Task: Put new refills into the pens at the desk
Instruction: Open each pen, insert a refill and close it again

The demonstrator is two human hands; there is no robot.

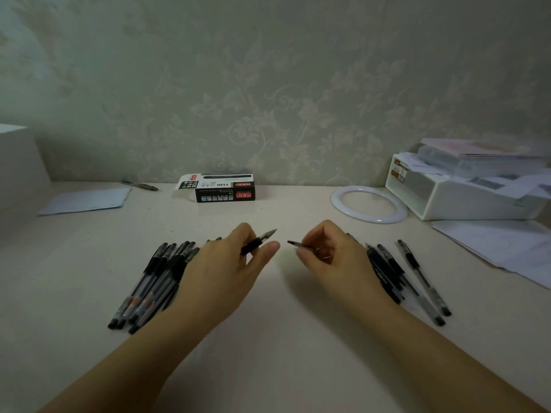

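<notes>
My left hand [232, 257] grips a black pen [258, 241] whose pointed tip aims up and to the right. My right hand [328, 251] pinches a thin dark refill or pen part [295, 243] with its tip pointing left toward the pen; a small gap separates the two tips. Both hands hover over the middle of the desk [274, 323]. Several black pens [155, 281] lie in a pile left of my left hand. Several more pens [408, 275] lie to the right of my right hand.
A black and white refill box [223, 188] lies at the back by the wall. A single pen [140, 185] and a paper sheet [86, 201] sit back left. A white ring [369, 204], a white organizer [465, 189] and papers [507, 248] fill the right side.
</notes>
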